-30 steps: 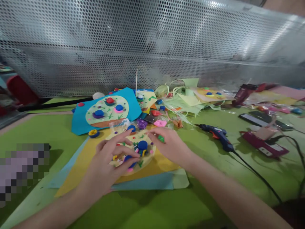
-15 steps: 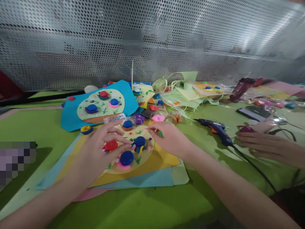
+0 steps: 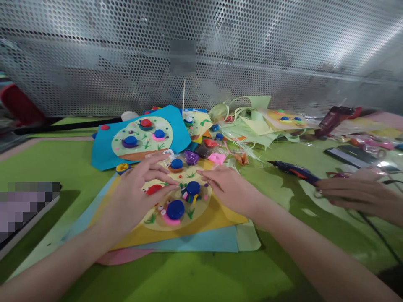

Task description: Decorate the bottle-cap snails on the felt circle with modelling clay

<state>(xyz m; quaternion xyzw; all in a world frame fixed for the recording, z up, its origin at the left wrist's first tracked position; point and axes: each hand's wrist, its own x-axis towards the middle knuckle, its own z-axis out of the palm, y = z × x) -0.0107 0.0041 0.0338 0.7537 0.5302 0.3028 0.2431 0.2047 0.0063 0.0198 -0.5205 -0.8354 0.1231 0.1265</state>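
A gap lies between the left hand point(image 3: 134, 191) and right hand point(image 3: 236, 191); farther right, a glue gun point(image 3: 294, 170) and co-worker's hand point(image 3: 359, 195) obstruct

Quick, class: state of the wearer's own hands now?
Left hand: half-curled; any hold cannot be told.
Right hand: curled; any hold cannot be told.

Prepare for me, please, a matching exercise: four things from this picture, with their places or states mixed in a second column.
1. left hand
2. right hand
3. glue gun
4. perforated panel

A. silver, across the back
B. next to another person's hand
C. partly hiding a red disc
D. over the right side of the nearest pale oval

Pairs: 1-C; 2-D; 3-B; 4-A
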